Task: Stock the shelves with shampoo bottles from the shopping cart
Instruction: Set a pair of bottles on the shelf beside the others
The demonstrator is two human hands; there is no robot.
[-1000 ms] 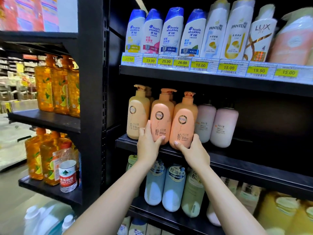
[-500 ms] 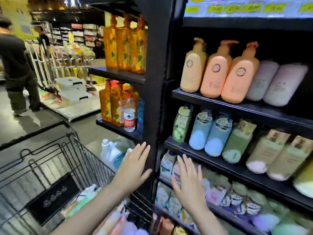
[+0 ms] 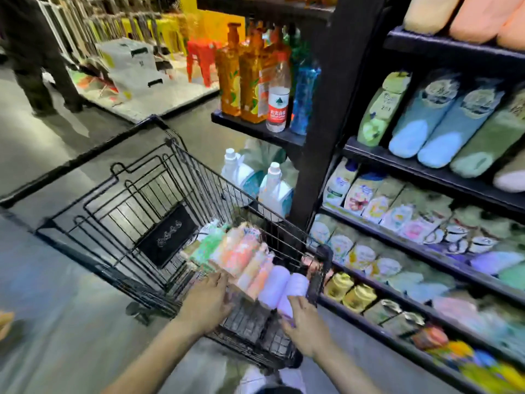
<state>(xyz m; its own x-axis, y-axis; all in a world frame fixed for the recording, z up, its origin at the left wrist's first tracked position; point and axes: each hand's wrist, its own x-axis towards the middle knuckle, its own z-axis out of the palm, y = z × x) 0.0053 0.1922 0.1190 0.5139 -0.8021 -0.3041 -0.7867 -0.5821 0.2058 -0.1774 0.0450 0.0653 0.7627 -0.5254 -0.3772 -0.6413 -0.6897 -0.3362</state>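
A black wire cart [image 3: 119, 200] stands on a grey floor at the left, its near end heaped with bottles [image 3: 244, 257] lying on their sides — green, orange, peach and pale lilac. The left hand [image 3: 208, 301] reaches into the cart with fingers straight, its tips at the edge of the heap; the blur hides whether they touch. Just to the right, the right hand [image 3: 304, 328] lies against the end of a lilac bottle [image 3: 294, 288], fingers only loosely bent, gripping nothing. The hands are apart. Right of the cart rise black shelves [image 3: 426, 172] — rows of green and blue bottles above, pouches and jars below. Far left, a person's legs [image 3: 42, 81] stand in the aisle.
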